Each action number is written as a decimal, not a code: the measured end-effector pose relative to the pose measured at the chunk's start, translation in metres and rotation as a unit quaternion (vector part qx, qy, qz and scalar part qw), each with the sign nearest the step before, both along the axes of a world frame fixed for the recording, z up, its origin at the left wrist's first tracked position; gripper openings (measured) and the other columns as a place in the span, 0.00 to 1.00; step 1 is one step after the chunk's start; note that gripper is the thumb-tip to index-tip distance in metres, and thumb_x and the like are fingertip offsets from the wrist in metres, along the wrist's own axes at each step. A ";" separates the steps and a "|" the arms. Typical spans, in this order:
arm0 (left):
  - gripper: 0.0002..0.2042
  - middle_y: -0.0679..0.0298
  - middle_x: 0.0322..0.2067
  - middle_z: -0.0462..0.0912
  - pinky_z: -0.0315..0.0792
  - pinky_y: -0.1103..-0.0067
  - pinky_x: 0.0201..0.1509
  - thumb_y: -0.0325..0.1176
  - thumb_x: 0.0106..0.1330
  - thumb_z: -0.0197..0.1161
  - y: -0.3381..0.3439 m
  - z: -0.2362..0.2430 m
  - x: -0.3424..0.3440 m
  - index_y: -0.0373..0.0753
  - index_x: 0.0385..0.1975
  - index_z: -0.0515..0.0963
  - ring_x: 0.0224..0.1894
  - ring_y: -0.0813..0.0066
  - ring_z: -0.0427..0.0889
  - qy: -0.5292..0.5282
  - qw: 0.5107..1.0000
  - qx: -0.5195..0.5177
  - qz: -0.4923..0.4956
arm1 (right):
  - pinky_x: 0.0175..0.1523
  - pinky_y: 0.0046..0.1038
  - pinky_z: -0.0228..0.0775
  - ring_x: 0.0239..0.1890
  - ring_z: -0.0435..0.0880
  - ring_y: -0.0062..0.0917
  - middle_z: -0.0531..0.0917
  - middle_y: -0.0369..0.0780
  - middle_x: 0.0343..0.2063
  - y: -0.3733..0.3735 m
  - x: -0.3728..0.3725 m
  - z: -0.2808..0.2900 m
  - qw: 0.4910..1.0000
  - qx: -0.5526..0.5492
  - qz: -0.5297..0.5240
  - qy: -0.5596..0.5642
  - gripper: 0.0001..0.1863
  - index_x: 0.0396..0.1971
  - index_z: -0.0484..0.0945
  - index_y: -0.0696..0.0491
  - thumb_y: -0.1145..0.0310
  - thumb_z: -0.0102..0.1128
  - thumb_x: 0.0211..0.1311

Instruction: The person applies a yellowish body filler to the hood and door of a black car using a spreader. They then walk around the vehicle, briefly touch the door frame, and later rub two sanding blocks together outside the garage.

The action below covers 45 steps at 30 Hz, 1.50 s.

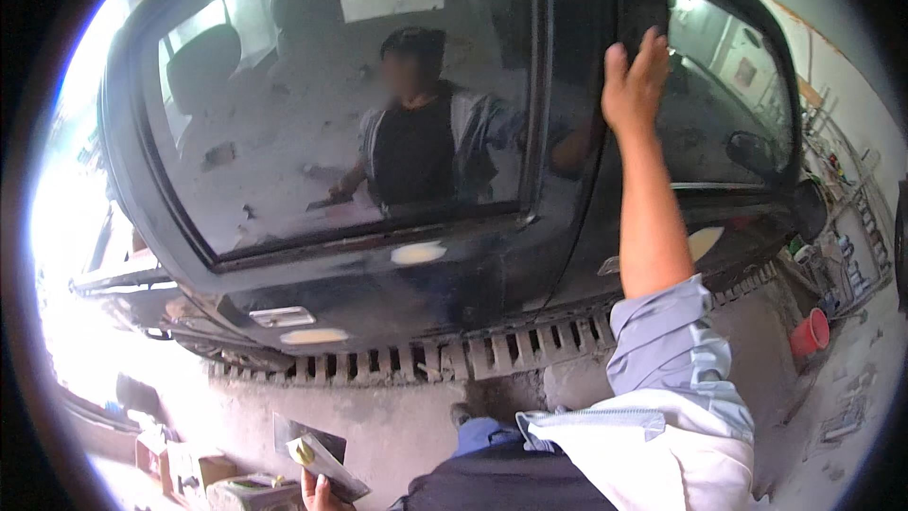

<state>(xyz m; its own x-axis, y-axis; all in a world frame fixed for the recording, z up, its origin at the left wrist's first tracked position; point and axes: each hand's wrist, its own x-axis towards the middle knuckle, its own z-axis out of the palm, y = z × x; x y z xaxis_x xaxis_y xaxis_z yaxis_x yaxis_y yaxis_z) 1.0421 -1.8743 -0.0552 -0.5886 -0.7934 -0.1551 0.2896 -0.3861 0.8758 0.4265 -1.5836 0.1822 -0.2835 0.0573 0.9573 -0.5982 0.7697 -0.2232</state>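
Observation:
A dark car (492, 265) stands side-on in front of me. My right hand (636, 85) is raised on an outstretched arm to the pillar between its two side windows. The fingers are straight and partly apart, with nothing in them; whether they touch the car, I cannot tell. Low at the left, my left hand (324, 494) is closed around flat putty spreaders (336, 475), a paler one over a darker one, with a yellowish dab of paste on top. Pale oval filler patches (419, 253) mark the car's side, one lower near the door handle (282, 317).
A slatted floor grating (492, 352) runs along under the car's side. Boxes (194, 464) sit on the floor at the lower left. At the right are a red bucket (810, 333) and a cluttered metal rack (856, 227) by the wall.

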 end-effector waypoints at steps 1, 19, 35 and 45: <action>0.27 0.58 0.53 0.78 0.72 0.75 0.57 0.25 0.62 0.57 -0.007 -0.006 0.005 0.32 0.64 0.65 0.52 0.69 0.78 -0.006 1.000 0.012 0.009 | 0.74 0.50 0.31 0.73 0.42 0.52 0.47 0.58 0.70 0.004 -0.007 0.007 1.000 0.010 -0.009 0.014 0.42 0.71 0.44 0.57 0.40 0.36 0.70; 0.25 0.55 0.55 0.75 0.69 0.73 0.61 0.25 0.65 0.54 -0.036 0.035 -0.093 0.32 0.64 0.64 0.55 0.67 0.76 -0.075 0.995 -0.024 -0.060 | 0.73 0.44 0.47 0.71 0.57 0.46 0.61 0.49 0.68 0.020 0.052 -0.126 0.989 0.080 0.115 0.052 0.33 0.69 0.54 0.59 0.55 0.43 0.72; 0.25 0.56 0.54 0.77 0.67 0.73 0.63 0.23 0.63 0.56 -0.059 0.016 -0.068 0.29 0.63 0.65 0.56 0.68 0.76 -0.018 0.999 0.040 -0.024 | 0.73 0.38 0.46 0.72 0.53 0.43 0.55 0.53 0.70 0.001 0.158 -0.261 0.958 0.025 0.089 -0.271 0.32 0.69 0.51 0.60 0.63 0.48 0.71; 0.23 0.58 0.52 0.78 0.69 0.74 0.60 0.23 0.63 0.58 -0.078 0.004 0.029 0.29 0.60 0.68 0.53 0.71 0.78 0.037 0.995 0.066 0.072 | 0.60 0.37 0.66 0.48 0.78 0.38 0.79 0.48 0.49 -0.173 0.296 -0.254 0.849 0.158 0.399 -0.307 0.20 0.58 0.66 0.60 0.72 0.51 0.68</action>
